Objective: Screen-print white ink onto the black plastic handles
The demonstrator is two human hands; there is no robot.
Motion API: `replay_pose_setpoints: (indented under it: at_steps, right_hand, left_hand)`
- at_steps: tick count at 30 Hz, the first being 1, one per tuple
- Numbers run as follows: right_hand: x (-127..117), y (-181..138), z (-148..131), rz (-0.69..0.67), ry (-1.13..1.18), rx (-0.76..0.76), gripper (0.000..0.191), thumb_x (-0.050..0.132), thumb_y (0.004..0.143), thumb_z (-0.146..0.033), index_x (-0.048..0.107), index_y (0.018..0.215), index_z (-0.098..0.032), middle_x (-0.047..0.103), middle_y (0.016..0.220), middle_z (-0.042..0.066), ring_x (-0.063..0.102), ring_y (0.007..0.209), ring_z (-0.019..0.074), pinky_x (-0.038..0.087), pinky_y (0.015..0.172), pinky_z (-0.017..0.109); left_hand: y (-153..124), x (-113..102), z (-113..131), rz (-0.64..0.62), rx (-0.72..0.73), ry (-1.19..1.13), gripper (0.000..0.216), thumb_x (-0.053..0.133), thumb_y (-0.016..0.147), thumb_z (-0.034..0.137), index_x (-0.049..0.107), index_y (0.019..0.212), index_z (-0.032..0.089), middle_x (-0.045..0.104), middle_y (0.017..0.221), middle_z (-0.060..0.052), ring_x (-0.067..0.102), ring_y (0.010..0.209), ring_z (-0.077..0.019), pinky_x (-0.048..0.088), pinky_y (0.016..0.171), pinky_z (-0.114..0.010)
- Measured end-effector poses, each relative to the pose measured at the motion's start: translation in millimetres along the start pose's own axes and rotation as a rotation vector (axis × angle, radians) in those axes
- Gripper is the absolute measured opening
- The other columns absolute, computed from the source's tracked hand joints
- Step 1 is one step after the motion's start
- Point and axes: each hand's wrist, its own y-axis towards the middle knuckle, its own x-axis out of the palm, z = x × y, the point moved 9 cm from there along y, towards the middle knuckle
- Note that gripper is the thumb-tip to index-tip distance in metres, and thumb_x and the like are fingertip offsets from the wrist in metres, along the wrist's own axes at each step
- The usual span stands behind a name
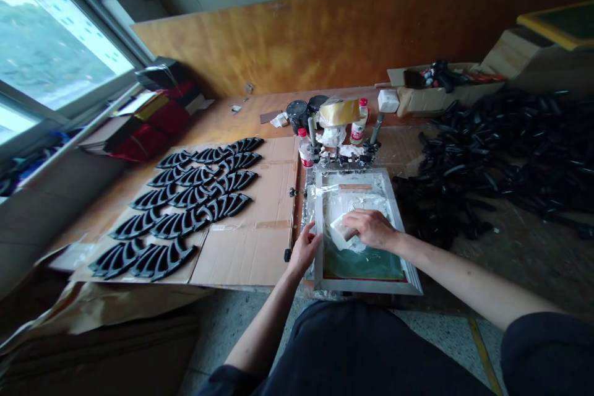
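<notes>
A metal-framed printing screen (408, 272) lies flat in front of me, its mesh green near me and smeared white farther back. My right hand (371, 228) is closed on a small squeegee block (343, 234) smeared with white ink, pressed onto the mesh. My left hand (304, 250) grips the frame's left edge, fingers curled over it. Rows of black fan-shaped plastic parts (185, 204) lie on flattened cardboard (250, 241) to the left.
Behind the screen stand ink cans (297, 114), small red-capped bottles (359, 124), a tape roll (338, 111) and rags. A big heap of black plastic parts (501, 154) covers the table at right. Boxes line the back wall. A window is at left.
</notes>
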Motion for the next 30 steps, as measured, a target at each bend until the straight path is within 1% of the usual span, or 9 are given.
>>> replay_pose_setpoints:
  at_steps: [3,7,9,14,19,22,25,28,30]
  right_hand:
    - [13.1,-16.5,-6.4,0.011,0.018,-0.063,0.043,0.048,0.077,-0.002,0.069,0.109,-0.021,0.069,0.114,0.005,0.065,0.098,0.0190,0.047,0.082,0.028]
    - [9.1,-17.5,-3.0,-0.018,0.062,-0.060,0.031,0.058,0.078,-0.009,0.070,0.101,-0.025,0.072,0.097,0.000,0.067,0.086,0.0163,0.048,0.073,0.024]
    - [-8.7,5.3,7.5,0.045,0.049,0.027,0.026,0.063,0.082,-0.019,0.069,0.105,-0.029,0.072,0.094,-0.002,0.067,0.082,0.0161,0.048,0.070,0.024]
    - [-77.8,53.6,59.7,0.251,-0.021,0.245,0.061,0.071,0.081,-0.031,0.050,0.138,-0.034,0.070,0.109,0.002,0.066,0.085,0.0188,0.050,0.072,0.029]
    - [-141.0,-10.9,158.3,0.568,0.055,0.538,0.033,0.053,0.093,-0.032,0.065,0.118,-0.013,0.071,0.082,0.003,0.060,0.062,0.0125,0.047,0.058,0.022]
    - [-115.1,-49.6,172.8,0.572,0.000,0.634,0.037,0.042,0.095,-0.030,0.070,0.092,-0.005,0.067,0.068,0.001,0.054,0.058,0.0107,0.044,0.053,0.019]
    - [-45.1,-46.3,131.4,0.389,-0.011,0.506,0.033,0.056,0.089,-0.040,0.069,0.075,-0.013,0.067,0.071,0.002,0.058,0.068,0.0130,0.047,0.063,0.020]
    - [19.5,-28.0,78.4,0.153,-0.109,0.408,0.023,0.069,0.082,-0.038,0.066,0.076,-0.016,0.068,0.087,0.009,0.061,0.088,0.0216,0.046,0.080,0.029]
    - [39.9,-21.6,58.9,0.063,-0.133,0.482,0.017,0.064,0.087,-0.032,0.063,0.084,-0.015,0.068,0.089,0.011,0.060,0.090,0.0230,0.044,0.081,0.031]
  left_hand:
    - [-0.1,-0.3,-0.2,0.005,-0.004,-0.014,0.061,0.059,0.082,0.048,0.050,0.137,0.022,0.059,0.072,0.002,0.054,0.061,-0.0113,0.041,0.056,-0.022]
    - [0.7,1.0,-1.0,-0.007,-0.011,-0.047,0.064,0.060,0.082,0.049,0.049,0.137,0.019,0.055,0.068,0.004,0.049,0.057,-0.0096,0.037,0.055,-0.021]
    - [-0.6,0.1,3.8,-0.027,-0.008,-0.087,0.068,0.062,0.080,0.049,0.046,0.139,0.019,0.051,0.064,0.006,0.044,0.054,-0.0081,0.034,0.053,-0.020]
    - [-18.6,-12.7,50.3,-0.083,0.036,-0.230,0.067,0.059,0.082,0.054,0.046,0.140,0.023,0.051,0.064,0.005,0.041,0.051,-0.0077,0.031,0.049,-0.020]
    - [-29.6,-34.0,129.6,-0.003,0.143,-0.408,0.063,0.035,0.088,0.069,0.066,0.110,0.018,0.065,0.079,-0.003,0.053,0.060,-0.0119,0.041,0.053,-0.023]
    - [-18.2,-45.0,180.2,0.061,0.317,-0.495,0.061,0.036,0.089,0.067,0.064,0.109,0.017,0.068,0.091,-0.006,0.061,0.074,-0.0147,0.048,0.062,-0.025]
    - [-2.4,-46.7,206.3,0.056,0.405,-0.531,0.057,0.037,0.090,0.063,0.063,0.108,0.015,0.069,0.095,-0.008,0.063,0.087,-0.0174,0.051,0.071,-0.027]
    - [0.1,-39.7,191.1,0.091,0.367,-0.590,0.057,0.038,0.089,0.064,0.057,0.115,0.017,0.069,0.096,-0.009,0.065,0.085,-0.0165,0.051,0.070,-0.027]
    - [-7.9,-14.0,156.2,0.025,0.204,-0.599,0.061,0.042,0.087,0.067,0.054,0.118,0.017,0.069,0.096,-0.010,0.066,0.080,-0.0170,0.052,0.066,-0.028]
